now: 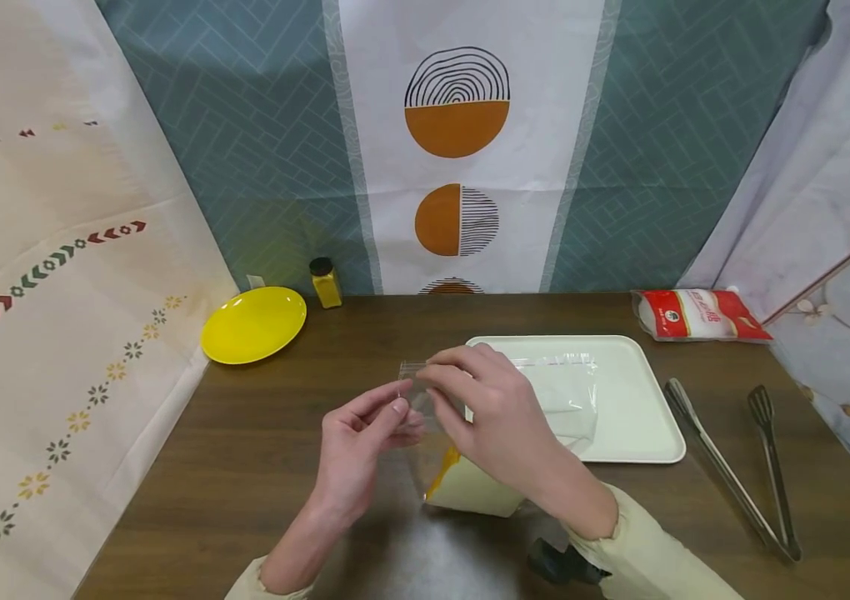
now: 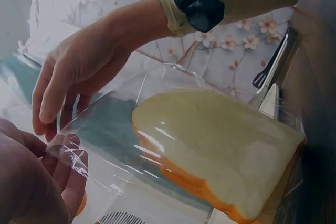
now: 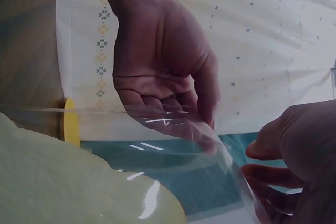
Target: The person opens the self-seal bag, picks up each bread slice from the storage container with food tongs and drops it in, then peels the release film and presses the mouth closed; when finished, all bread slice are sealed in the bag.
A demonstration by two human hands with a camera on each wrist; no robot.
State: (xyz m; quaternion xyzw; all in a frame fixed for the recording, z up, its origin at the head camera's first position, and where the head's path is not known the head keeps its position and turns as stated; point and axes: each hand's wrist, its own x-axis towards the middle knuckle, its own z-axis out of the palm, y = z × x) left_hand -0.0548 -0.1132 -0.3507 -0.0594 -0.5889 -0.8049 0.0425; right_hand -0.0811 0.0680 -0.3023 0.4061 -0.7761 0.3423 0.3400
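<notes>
A clear plastic bag (image 2: 107, 121) is held up in front of me with bread (image 1: 473, 490) inside, pale with an orange-brown crust. My left hand (image 1: 357, 446) pinches the bag's edge at one corner between thumb and fingers. Beside it, my right hand (image 1: 496, 408) hovers at the bag's upper edge with fingers bent loosely. In the right wrist view its thumb (image 3: 265, 145) stands apart from the fingers. More clear plastic (image 1: 571, 396) lies over the white tray (image 1: 661, 437); whether it belongs to the same bag I cannot tell.
Metal tongs (image 1: 725, 479) lie right of the tray. A red and white packet (image 1: 710, 315) rests at the back right. At the back left are a yellow plate (image 1: 254, 325) and a yellow bottle with a black cap (image 1: 326, 283). Patterned cloths hang around the table (image 1: 245, 475).
</notes>
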